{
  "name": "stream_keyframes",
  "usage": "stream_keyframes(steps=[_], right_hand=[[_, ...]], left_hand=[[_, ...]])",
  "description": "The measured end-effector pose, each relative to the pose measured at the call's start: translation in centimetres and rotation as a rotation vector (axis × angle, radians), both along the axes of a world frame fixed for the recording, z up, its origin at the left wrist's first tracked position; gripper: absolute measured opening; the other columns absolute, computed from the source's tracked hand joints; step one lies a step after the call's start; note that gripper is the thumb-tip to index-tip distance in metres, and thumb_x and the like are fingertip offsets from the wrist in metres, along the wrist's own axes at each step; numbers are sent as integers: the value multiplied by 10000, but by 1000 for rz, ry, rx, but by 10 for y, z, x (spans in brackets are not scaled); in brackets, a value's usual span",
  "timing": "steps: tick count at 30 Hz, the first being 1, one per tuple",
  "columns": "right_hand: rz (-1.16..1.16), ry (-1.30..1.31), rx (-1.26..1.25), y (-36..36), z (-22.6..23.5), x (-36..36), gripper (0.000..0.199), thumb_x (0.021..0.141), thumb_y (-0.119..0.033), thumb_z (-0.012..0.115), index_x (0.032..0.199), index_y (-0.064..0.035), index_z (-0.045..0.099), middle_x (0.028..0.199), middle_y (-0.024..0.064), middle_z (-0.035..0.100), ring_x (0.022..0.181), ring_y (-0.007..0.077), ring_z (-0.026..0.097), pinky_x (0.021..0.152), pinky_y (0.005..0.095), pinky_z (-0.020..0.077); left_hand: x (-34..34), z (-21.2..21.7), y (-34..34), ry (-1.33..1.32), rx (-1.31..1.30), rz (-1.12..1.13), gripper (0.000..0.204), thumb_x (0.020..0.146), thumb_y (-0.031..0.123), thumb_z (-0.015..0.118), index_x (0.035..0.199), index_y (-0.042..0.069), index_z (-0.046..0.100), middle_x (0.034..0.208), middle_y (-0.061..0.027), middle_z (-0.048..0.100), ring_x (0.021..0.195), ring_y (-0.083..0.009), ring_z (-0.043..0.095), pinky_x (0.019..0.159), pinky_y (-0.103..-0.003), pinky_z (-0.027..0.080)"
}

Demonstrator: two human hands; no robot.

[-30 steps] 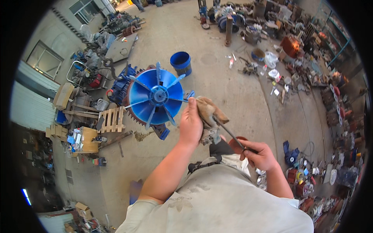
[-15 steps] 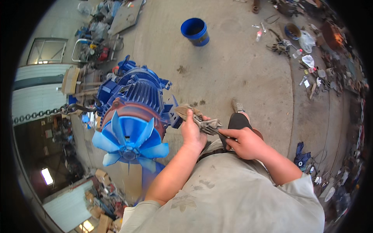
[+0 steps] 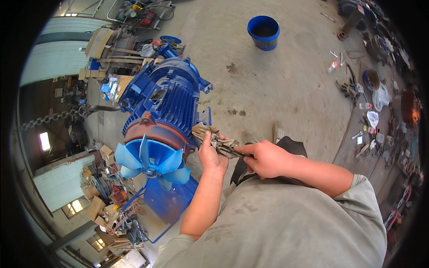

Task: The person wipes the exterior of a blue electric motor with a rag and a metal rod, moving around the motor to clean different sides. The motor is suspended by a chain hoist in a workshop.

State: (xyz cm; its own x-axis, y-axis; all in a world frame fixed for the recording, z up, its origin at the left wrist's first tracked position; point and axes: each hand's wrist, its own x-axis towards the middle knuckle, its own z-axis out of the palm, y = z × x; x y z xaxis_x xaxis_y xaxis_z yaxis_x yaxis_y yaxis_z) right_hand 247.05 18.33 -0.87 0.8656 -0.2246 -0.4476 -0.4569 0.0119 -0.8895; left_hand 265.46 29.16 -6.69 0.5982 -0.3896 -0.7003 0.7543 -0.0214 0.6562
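Observation:
My left hand (image 3: 212, 157) is closed round a crumpled grey-brown rag (image 3: 219, 142), thumb on top. Close on its right is my right hand (image 3: 267, 158), fingers pinched on a thin dark rod-like thing (image 3: 243, 154) that reaches into the rag. Its kind cannot be made out, as fingers and cloth cover most of it. Left of my hands, apart from them, stands a large blue motor (image 3: 167, 105) with cooling ribs. A red-brown end ring (image 3: 154, 129) and a light-blue fan (image 3: 152, 172) are at its near end.
A hook (image 3: 102, 108) on a chain (image 3: 49, 118) reaches the motor's left side. A blue bucket (image 3: 264, 44) stands on the concrete floor ahead. Scattered tools, bottles and a plastic bag (image 3: 380, 97) lie at right. Cardboard boxes (image 3: 96, 207) and scrap are at lower left.
The view has swung, so the bucket and motor appear further right. Both hands keep their grip; the right hand has come a little closer to the left along the rag.

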Motion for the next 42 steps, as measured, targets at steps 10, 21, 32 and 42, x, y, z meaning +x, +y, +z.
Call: stream_keyframes(steps=[10, 21, 32, 42], right_hand=[[103, 227, 263, -41, 44, 42, 505, 998, -154, 510, 1489, -46, 558, 811, 131, 718, 665, 174, 662, 642, 361, 550], [-168, 169, 97, 3, -19, 143, 332, 977, -176, 498, 1152, 46, 671, 1003, 306, 706, 972, 455, 691, 867, 492, 535], [-232, 199, 65, 8, -99, 191, 250, 875, -75, 551, 1028, 44, 710, 892, 311, 713, 836, 459, 723, 750, 515, 575], [-336, 213, 354, -14, -110, 55, 402, 965, -235, 645, 1275, 19, 674, 767, 86, 683, 633, 162, 619, 583, 334, 506]], left_hand=[[-1, 23, 4, -42, -68, 29, 271, 1093, 260, 552, 1256, 49, 592, 1110, -81, 657, 956, -223, 651, 876, -414, 557], [23, -44, 18, -47, -114, -42, 249, 1135, 227, 433, 1242, 37, 552, 1108, -92, 654, 966, -199, 663, 807, -358, 553], [54, -39, 25, -60, 112, -203, 271, 1131, 284, 428, 1209, 76, 584, 1134, -51, 642, 1000, -200, 646, 843, -420, 555], [37, -49, 41, -79, 122, -379, 311, 1128, 181, 375, 1330, 25, 553, 1336, -135, 612, 1160, -319, 660, 927, -505, 583]])
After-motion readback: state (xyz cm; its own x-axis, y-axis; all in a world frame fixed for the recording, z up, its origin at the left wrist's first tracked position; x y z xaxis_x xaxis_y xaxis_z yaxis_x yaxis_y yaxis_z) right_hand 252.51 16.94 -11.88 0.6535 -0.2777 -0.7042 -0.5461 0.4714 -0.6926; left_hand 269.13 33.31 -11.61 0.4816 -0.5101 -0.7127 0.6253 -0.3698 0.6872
